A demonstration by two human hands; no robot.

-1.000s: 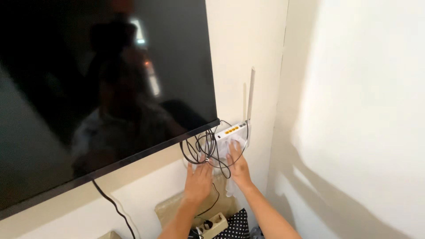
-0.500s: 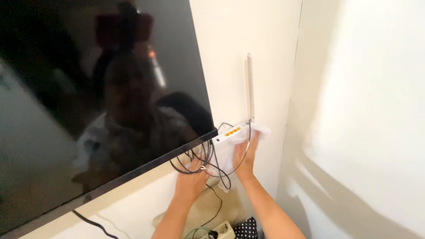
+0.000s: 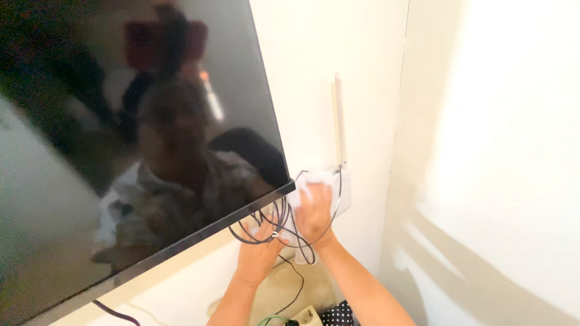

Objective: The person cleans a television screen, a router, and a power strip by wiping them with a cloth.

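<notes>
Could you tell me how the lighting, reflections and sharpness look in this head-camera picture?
Head view: the dark television screen mirrors a blurred person and room; soft daylight and slanting shadows fall on the right wall; the right hand with its white cloth on the router is slightly motion-blurred; the left hand lies in shade.

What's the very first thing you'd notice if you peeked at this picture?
The big black wall-mounted television screen fills the left side, shiny with reflections. Just past its lower right corner, the right hand presses a crumpled white cloth against a small white router with an upright antenna on the cream wall. The left hand is at a tangle of thin black cables beside it.
</notes>
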